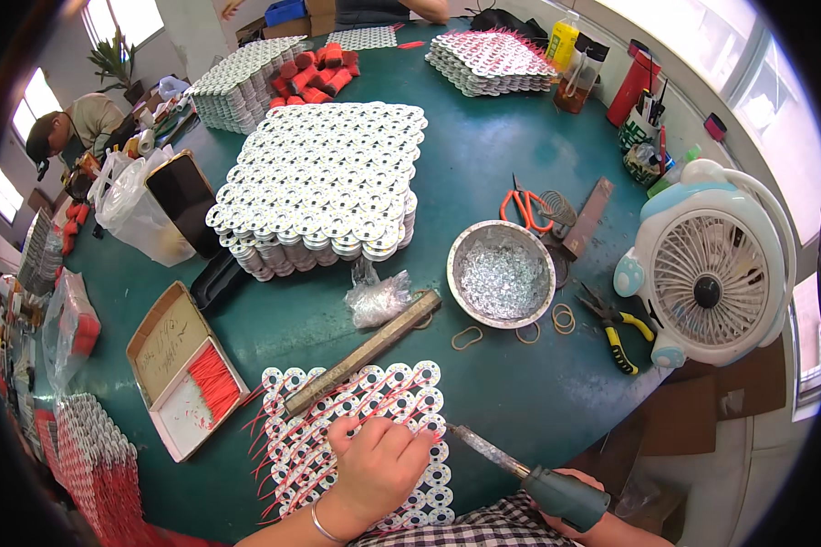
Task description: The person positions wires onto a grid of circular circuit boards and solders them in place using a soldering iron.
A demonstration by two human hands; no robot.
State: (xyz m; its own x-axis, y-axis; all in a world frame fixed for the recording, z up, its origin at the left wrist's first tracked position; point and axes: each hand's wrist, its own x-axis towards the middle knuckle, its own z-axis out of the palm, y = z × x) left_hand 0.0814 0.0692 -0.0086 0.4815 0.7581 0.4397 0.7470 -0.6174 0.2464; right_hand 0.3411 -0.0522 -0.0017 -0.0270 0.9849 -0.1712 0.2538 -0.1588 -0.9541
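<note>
A panel of round white circuit boards (433, 497) with thin red wires lies in front of me. My left hand (383, 465), a bangle on its wrist, rests on the panel with its fingers curled; the fingertips and anything in them are hidden. My right hand (602, 529) is wrapped round the dark green handle of a soldering iron (566, 499). The iron's tip points up and left, close to the panel's right edge beside my left hand. A brownish metal bar (365, 354) lies slantwise across the panel's top part.
A cardboard box of red wires (214, 383) sits left. Beyond the panel stand a tall board stack (324, 182) and a metal bowl of silvery bits (500, 273). Pliers (620, 328) and a fan (707, 287) are right. Other people (91, 123) work farther off.
</note>
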